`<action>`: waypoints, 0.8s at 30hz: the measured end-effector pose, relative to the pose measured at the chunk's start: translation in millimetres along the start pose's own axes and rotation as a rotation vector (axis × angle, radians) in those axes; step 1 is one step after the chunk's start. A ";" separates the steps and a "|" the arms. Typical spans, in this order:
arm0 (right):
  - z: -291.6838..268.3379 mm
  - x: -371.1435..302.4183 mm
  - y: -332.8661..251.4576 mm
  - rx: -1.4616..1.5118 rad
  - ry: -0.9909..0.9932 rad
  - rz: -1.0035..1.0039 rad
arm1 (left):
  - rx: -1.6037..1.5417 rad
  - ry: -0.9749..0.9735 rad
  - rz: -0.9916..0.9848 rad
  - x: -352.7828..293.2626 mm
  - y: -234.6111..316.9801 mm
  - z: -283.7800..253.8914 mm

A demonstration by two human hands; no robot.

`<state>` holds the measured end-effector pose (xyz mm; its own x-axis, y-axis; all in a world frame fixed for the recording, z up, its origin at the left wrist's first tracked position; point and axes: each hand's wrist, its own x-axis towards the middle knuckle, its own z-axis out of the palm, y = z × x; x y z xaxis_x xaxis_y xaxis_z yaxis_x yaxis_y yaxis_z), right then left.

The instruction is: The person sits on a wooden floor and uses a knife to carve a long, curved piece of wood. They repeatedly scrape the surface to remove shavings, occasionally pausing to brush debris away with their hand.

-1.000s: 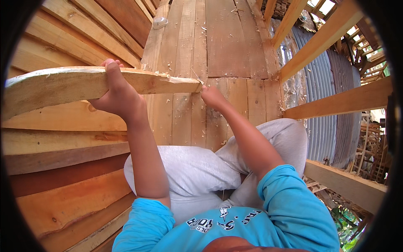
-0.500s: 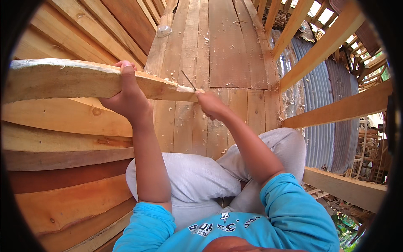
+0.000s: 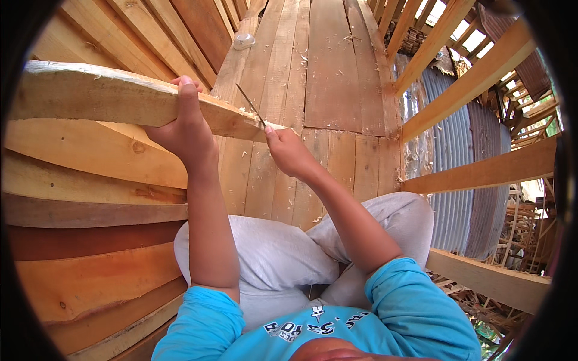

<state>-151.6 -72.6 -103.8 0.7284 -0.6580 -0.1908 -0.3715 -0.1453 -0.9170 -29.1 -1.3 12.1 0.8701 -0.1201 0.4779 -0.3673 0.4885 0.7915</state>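
A long, thick wooden board (image 3: 96,96) reaches in from the left edge, its upper edge pale and roughly cut. My left hand (image 3: 188,126) is wrapped round it, thumb over the top edge and palm against the near face. At the board's right end, my right hand (image 3: 289,151) is closed round a knife, whose handle is hidden in the fingers. The thin dark blade (image 3: 250,104) points up and to the left, across the board's top edge near its whittled tip. Small curled shavings lie along that edge beside the blade.
A plank floor (image 3: 337,72) scattered with shavings stretches ahead, with a small clear plastic container (image 3: 244,41) on it. Overlapping boards (image 3: 96,150) form a wall at the left. Wooden rails (image 3: 481,162) stand at the right, with corrugated metal sheets (image 3: 448,144) beyond.
My right hand and the knife have moved left along the board, the blade now showing longer over its edge. The board's right end sits slightly higher and further left in view.
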 end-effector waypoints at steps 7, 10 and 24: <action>-5.2 10.2 25.1 0.064 -0.024 0.349 | -0.198 -0.067 -0.024 0.6 7.1 5.3; 1.1 -0.1 7.7 0.007 0.056 -0.032 | -0.112 -0.209 -0.092 -2.3 16.1 9.7; -5.6 7.8 9.7 0.157 -0.088 0.015 | -0.325 -0.471 -0.120 -6.0 -0.4 -11.3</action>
<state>-152.7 -83.3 -112.2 0.7738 -0.5910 -0.2281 -0.2927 -0.0142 -0.9561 -30.5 9.0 4.6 0.6319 -0.5264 0.5689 -0.0903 0.6790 0.7286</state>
